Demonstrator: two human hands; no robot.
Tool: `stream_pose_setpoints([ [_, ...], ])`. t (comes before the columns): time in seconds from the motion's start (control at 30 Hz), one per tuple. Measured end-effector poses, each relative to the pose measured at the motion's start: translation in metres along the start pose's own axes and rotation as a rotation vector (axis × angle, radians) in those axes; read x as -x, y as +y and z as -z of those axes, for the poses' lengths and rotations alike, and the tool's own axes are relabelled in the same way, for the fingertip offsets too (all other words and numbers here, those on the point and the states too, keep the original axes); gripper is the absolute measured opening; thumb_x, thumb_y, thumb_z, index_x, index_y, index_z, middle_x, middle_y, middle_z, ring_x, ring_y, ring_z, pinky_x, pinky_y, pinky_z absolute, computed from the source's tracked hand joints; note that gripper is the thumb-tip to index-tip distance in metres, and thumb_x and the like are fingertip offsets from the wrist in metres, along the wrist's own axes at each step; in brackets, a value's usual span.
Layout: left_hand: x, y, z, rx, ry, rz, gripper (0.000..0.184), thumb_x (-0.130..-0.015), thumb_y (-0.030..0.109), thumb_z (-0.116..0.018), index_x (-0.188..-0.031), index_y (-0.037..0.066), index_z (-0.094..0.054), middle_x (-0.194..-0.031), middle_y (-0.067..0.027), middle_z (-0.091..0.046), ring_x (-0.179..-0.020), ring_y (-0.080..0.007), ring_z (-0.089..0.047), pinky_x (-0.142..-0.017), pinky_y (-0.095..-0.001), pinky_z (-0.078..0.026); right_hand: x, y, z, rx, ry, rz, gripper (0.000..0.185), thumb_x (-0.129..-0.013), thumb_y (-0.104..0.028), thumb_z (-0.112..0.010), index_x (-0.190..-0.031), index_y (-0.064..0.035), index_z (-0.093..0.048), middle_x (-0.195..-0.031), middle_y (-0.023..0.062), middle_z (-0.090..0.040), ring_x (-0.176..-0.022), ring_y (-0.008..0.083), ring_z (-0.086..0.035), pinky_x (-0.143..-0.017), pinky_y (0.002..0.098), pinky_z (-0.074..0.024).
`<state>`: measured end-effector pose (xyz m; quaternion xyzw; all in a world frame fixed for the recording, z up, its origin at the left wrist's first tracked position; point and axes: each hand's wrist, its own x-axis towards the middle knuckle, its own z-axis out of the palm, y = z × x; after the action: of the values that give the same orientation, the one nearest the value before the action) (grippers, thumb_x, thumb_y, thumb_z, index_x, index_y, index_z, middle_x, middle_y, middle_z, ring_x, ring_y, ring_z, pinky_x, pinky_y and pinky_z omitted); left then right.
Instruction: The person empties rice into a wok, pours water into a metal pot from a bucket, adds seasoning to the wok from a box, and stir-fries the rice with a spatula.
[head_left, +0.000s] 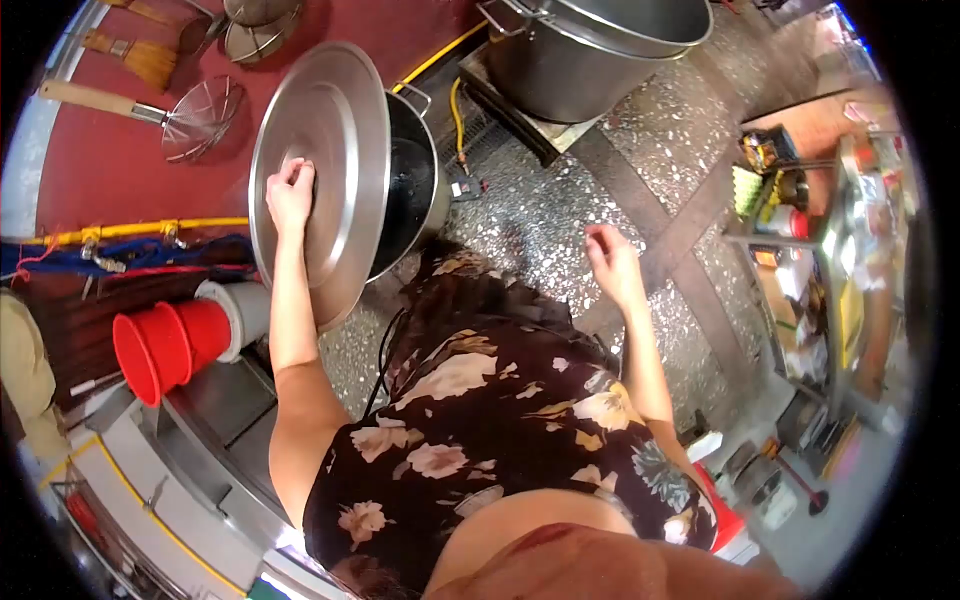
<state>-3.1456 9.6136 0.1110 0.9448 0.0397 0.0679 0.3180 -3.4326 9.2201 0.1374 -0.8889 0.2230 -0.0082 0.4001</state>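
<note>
My left hand (290, 197) is closed at the middle of a large round metal lid (345, 130); the handle itself is hidden by my fingers. The lid is tilted up on its side and covers part of a deep metal pot (437, 205), whose dark inside shows at the right of the lid. Whether the lid's rim touches the pot I cannot tell. Over the speckled floor, my right hand (618, 265) hangs in the air with loosely bent fingers and nothing visible in it.
A bigger metal pot (590, 60) stands on a low stand ahead. On the red wall hang a wire skimmer (205, 118) and a brush (150, 62). Red buckets (150, 352) sit at my left below a yellow pipe (215, 224). Loaded shelves (845, 260) are at the right.
</note>
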Motion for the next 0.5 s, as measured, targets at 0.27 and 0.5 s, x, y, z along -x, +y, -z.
stream_pose_setpoints([
  [0.27,0.003,-0.073,-0.075,-0.452,0.082,0.085,0.042,-0.073,0.037,-0.066,-0.107,0.012,-0.066,-0.098,-0.0148,-0.055,-0.093,-0.0310,-0.055,-0.081,-0.0417,-0.047,-0.055,-0.009,-0.011,0.122,-0.207,0.152,0.020,-0.085,-0.014,-0.053,-0.100,-0.0022,-0.057,-0.091,0.0203,-0.061,-0.084,0.0371,-0.060,-0.074,0.0425,-0.0482],
  [0.5,0.005,-0.074,-0.128,-0.454,0.110,0.066,0.041,-0.074,0.038,-0.064,-0.106,0.011,-0.063,-0.100,-0.0138,-0.052,-0.095,-0.0327,-0.053,-0.080,-0.0439,-0.047,-0.073,0.001,-0.005,0.139,-0.306,0.089,0.018,-0.085,-0.012,-0.054,-0.099,-0.0015,-0.055,-0.090,0.0212,-0.061,-0.084,0.0366,-0.061,-0.074,0.0432,-0.0483],
])
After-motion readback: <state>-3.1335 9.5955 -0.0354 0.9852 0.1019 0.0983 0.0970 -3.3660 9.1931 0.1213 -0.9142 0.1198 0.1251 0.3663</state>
